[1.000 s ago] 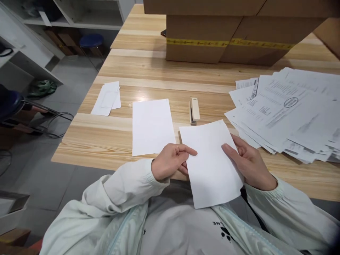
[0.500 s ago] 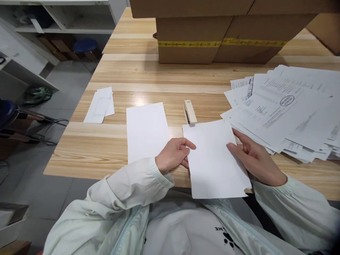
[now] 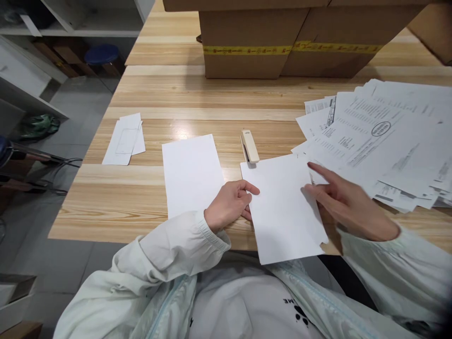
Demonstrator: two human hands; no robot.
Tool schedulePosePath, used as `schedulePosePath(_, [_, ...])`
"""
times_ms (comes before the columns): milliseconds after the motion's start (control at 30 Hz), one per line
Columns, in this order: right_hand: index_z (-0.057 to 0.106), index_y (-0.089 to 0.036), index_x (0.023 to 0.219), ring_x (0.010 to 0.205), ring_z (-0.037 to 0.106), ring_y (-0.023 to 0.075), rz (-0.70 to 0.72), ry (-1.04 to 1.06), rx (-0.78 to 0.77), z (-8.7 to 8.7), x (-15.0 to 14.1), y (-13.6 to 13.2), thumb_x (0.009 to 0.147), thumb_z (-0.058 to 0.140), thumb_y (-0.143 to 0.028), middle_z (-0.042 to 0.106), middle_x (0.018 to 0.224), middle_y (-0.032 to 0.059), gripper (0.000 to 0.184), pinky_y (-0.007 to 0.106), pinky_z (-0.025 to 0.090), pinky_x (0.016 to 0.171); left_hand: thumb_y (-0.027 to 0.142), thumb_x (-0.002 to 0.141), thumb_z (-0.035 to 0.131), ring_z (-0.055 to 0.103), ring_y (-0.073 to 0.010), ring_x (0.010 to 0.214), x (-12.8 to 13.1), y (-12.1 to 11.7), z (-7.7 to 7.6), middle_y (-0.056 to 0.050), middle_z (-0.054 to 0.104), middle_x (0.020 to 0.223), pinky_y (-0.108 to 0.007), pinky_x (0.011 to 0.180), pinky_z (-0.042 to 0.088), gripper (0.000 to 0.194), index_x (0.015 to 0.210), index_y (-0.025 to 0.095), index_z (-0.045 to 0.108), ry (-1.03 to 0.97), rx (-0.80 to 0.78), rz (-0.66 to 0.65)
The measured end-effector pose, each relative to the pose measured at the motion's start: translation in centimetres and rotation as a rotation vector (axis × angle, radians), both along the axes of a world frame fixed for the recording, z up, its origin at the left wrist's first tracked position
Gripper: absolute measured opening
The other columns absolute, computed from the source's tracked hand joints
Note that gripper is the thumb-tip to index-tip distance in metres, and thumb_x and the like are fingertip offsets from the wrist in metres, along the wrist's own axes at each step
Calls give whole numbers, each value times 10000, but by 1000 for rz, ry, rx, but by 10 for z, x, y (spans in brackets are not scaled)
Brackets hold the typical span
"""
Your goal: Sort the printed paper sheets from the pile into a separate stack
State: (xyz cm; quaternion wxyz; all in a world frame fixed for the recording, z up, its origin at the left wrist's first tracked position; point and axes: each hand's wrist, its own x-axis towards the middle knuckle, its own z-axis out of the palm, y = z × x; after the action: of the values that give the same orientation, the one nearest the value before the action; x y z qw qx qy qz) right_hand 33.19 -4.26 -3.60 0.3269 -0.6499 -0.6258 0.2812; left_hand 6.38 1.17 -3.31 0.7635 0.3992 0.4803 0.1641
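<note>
A blank white sheaf of paper (image 3: 287,216) lies in front of me, its lower edge reaching past the table's front edge. My left hand (image 3: 235,200) grips its left side, the index finger on top and other fingers curled at the edge. At its right edge is my right hand (image 3: 339,200), thumb and index finger spread apart and holding nothing that I can see. A cream stapler (image 3: 250,147) rests just beyond the sheaf's upper left corner. Another white sheet (image 3: 192,172) lies left of it, partly covered by my left forearm.
Printed papers (image 3: 384,136) are spread in a loose pile on the right. Small white slips (image 3: 122,141) lie at the left of the wooden table (image 3: 106,202). Cardboard boxes with yellow tape (image 3: 254,35) stand at the back. A blue stool (image 3: 102,55) is on the floor.
My right hand has loosened from the right edge of the sheaf and shifted slightly right, its fingers spreading. My left hand stays on the left edge. The view has shifted slightly.
</note>
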Motion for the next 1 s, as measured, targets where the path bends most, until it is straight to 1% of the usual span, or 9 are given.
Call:
schedulePosePath(100, [621,-324,1373,518,584,218,-1,-572,207,30,5,18,926,513,-593,734,733,25,532,364,376,500,-4,850,433,673,-126,508,0,1,-2,20,627,547,-230,526,574,227,932,127,599,-12,1,0])
schedulePosePath(167, [667,-289,1313,614,633,226,-5,-708,377,49,-7,40,978,451,-515,758,818,50,458,377,394,568,-6,842,444,677,-129,509,1,1,-2,12,637,555,-234,532,577,221,931,125,598,-25,0,5])
schedulePosePath(233, [716,-240,1218,750,676,216,107,-666,507,58,-34,69,1009,426,-428,774,926,63,404,368,453,665,-7,840,446,678,-131,508,1,2,-2,3,650,572,-239,534,577,220,934,124,595,-27,-4,12])
schedulePosePath(367, [676,-139,1235,1068,621,256,342,-517,561,39,-100,137,1061,293,-386,735,1150,97,487,420,458,943,-10,851,423,662,-126,485,2,4,0,-2,655,581,-246,523,574,221,930,124,579,-8,-21,19])
schedulePosePath(500, [639,-144,1262,1141,528,275,475,-491,463,-1,-139,176,1063,295,-373,685,1223,120,459,437,402,981,-10,855,419,662,-128,480,0,6,2,6,645,565,-238,517,567,219,936,128,568,-13,-44,19])
schedulePosePath(633, [664,-147,1188,1112,496,292,514,-508,358,-25,-147,179,1059,276,-393,678,1178,146,477,444,382,928,-2,845,443,681,-135,506,-3,6,0,3,654,575,-236,527,573,208,944,129,571,-31,-39,5])
schedulePosePath(767, [655,-137,1222,1148,495,305,473,-466,379,-27,-147,179,1047,312,-378,677,1221,152,454,462,386,957,1,819,468,672,-127,494,0,8,-5,17,640,562,-229,524,574,201,936,132,566,-45,-25,6])
schedulePosePath(900, [622,-190,1293,1202,542,261,396,-324,542,3,-135,171,1035,373,-353,674,1286,103,394,456,397,1061,24,819,488,641,-115,474,-2,1,-3,52,570,507,-230,522,575,168,907,129,586,-41,62,0])
schedulePosePath(1000, [643,-201,1263,1216,577,237,247,-219,672,34,-104,137,1010,470,-373,684,1275,91,352,443,412,1096,80,860,493,616,-102,469,-18,-21,4,70,523,518,-225,524,570,144,901,142,616,1,191,39])
